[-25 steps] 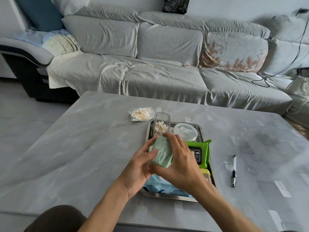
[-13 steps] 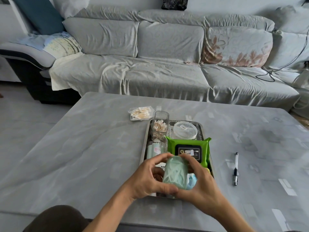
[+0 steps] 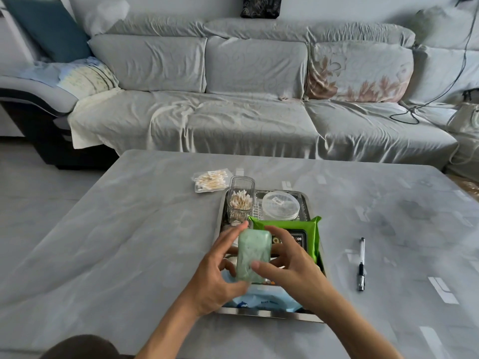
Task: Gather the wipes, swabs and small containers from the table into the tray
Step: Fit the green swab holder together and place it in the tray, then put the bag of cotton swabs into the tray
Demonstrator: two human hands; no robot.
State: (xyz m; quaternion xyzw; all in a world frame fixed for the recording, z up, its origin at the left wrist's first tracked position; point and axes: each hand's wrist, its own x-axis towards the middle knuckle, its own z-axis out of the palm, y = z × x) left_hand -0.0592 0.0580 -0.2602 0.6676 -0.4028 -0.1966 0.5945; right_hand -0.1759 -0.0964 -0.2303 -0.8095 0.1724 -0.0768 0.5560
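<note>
I pinch the pale green wipes pack (image 3: 252, 255) between my left hand (image 3: 216, 275) and right hand (image 3: 290, 268), over the tray (image 3: 269, 313), seeking room among packed items; the swab bag (image 3: 211, 180) waits outside.

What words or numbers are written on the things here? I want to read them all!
Green wipes pack: digits that look like "08" on its black label; the rest is hidden or blurred.
Blue pack: small print, too blurred to read.
Round container: white sticker, too small.
Swab bag: label too small.
</note>
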